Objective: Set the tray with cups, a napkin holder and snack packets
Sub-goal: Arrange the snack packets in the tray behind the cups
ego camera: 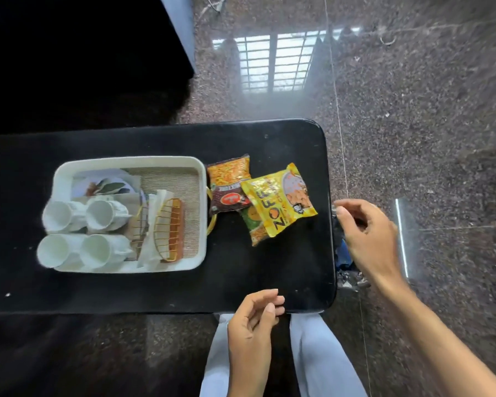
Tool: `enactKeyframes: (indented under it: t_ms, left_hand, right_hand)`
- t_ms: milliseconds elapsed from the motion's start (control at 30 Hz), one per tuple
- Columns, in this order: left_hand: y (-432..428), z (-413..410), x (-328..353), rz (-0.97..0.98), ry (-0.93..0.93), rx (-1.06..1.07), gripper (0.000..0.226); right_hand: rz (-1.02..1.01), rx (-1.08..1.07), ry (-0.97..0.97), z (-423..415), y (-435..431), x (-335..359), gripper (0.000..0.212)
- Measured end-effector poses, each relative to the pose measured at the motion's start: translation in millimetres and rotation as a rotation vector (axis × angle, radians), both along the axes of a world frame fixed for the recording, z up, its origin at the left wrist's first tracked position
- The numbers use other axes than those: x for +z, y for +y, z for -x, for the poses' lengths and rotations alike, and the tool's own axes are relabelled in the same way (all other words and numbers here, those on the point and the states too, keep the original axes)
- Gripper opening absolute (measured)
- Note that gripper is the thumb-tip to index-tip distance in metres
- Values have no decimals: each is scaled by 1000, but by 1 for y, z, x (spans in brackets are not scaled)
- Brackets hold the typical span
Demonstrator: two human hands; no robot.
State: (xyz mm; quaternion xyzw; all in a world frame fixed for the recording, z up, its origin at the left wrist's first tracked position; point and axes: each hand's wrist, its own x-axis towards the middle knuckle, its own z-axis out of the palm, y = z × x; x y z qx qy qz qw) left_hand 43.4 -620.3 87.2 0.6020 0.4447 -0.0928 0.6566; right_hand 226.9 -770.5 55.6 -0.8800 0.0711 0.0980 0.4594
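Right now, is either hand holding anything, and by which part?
Nothing is held: the left hand and right hand hover empty, fingers loosely curled, clear of the snack packets.

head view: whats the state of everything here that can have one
tray: on the black table, partly filled
cups: four, in the tray, empty
napkin holder: in the tray, napkins in it
snack packets: three, overlapping on the table, outside the tray
left hand: loosely curled, holds nothing
right hand: loosely curled, holds nothing
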Motion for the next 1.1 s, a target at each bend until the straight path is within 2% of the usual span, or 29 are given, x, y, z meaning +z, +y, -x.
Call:
enactKeyframes:
  t_ms: [100, 167, 300, 367, 500, 567, 633, 867, 900, 1000, 1100]
  left_hand:
    - [24, 16, 9, 3, -12, 24, 25]
    - [40, 28, 12, 13, -22, 39, 25]
    - [68, 48, 15, 63, -57, 56, 27]
    - [80, 56, 15, 84, -71, 44, 28]
    - [101, 64, 15, 104, -88, 1, 30]
    - [113, 65, 17, 121, -108, -54, 21]
    - [122, 65, 18, 119, -138, -91, 23]
    - [136, 43, 18, 181, -206, 0, 16]
    - [138, 36, 20, 243, -209, 51, 19]
    - [144, 14, 22, 446, -224, 224, 47]
    - [151, -9, 24, 553, -239, 333, 53]
  right_hand:
    - [8, 303, -138, -9, 46, 30, 25]
    - [101, 593, -159, -17, 77, 36, 37]
    - [689, 1232, -210, -38, 121, 39, 58]
    - [916, 1402, -263, -44, 133, 39, 55]
    - [1106, 1521, -333, -50, 149, 38, 35]
    - [1126, 1556, -356, -53, 155, 35, 27]
    - [1136, 1582, -379, -55, 159, 32, 23]
    - [1158, 1661, -457, -66, 164, 20, 13]
    - [1161, 1677, -460, -69, 164, 19, 14]
    - [1187, 1718, -475, -80, 162, 19, 19]
    - [1210, 1771, -523, -95, 151, 25, 29]
